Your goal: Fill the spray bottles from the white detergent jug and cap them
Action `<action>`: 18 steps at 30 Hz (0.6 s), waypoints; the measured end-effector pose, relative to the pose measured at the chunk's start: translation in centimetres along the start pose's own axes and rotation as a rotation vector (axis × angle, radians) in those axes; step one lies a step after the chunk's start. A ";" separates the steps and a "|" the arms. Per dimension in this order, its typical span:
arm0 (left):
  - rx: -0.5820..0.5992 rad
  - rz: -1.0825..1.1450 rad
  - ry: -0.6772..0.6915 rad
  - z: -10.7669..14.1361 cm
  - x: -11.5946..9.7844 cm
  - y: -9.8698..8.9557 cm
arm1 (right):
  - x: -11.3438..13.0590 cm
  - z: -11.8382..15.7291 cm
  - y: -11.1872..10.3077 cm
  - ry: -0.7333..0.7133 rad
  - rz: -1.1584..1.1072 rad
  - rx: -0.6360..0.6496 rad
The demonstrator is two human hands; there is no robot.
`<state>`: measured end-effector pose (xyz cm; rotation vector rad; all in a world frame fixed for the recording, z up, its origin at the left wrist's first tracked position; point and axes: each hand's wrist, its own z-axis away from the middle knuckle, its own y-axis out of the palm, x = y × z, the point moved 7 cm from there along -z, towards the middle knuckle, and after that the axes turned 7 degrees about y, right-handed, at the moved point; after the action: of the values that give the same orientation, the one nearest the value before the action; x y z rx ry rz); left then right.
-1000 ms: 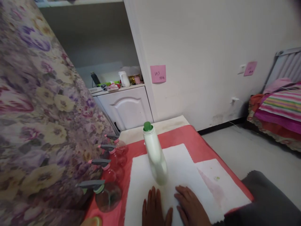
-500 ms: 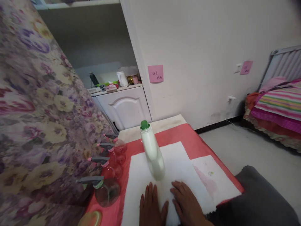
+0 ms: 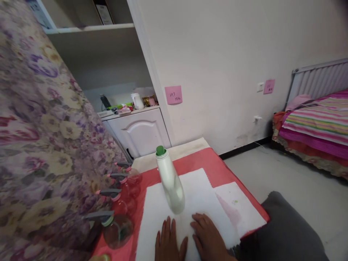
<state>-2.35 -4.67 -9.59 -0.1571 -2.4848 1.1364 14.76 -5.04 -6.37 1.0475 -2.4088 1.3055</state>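
Note:
My left hand (image 3: 169, 242) lies flat on a white cloth (image 3: 199, 192), fingers stretched forward and holding nothing. To its right, my right hand (image 3: 208, 235) rests palm down on the same cloth, its fingers extended and slightly bent. Just beyond both hands stands a pale green plastic bottle (image 3: 171, 183) with a green piece in its open, threaded neck. Neither hand touches the bottle. On the left, several clear spray bottles stand in a row; the closest spray bottle (image 3: 118, 232) has a grey trigger head and a green collar.
A red cover (image 3: 202, 157) lies over the table under the cloth. A second, stained white cloth (image 3: 239, 206) is at the right. A round lid-like object (image 3: 101, 258) is cut off at the bottom edge. A floral curtain (image 3: 49, 145) hangs left; a bed (image 3: 312, 127) stands far right.
The camera view has tilted up and shifted slightly right, so everything sits lower and further left in the picture. Hands and bottle keep their places on the cloth.

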 end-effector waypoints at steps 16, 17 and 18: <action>-0.009 0.002 -0.024 0.1 -0.1 -0.3 | -0.1 0.5 0.3 -0.027 0.037 0.008; -0.007 0.003 -0.025 0.1 -0.2 -0.4 | -0.1 0.5 0.4 -0.029 0.044 0.008; -0.005 0.005 -0.026 0.1 -0.2 -0.4 | -0.2 0.6 0.5 -0.027 0.051 0.008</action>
<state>-2.18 -5.04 -9.43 -0.1514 -2.5119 1.1409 14.68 -5.28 -7.11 1.0185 -2.4684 1.3259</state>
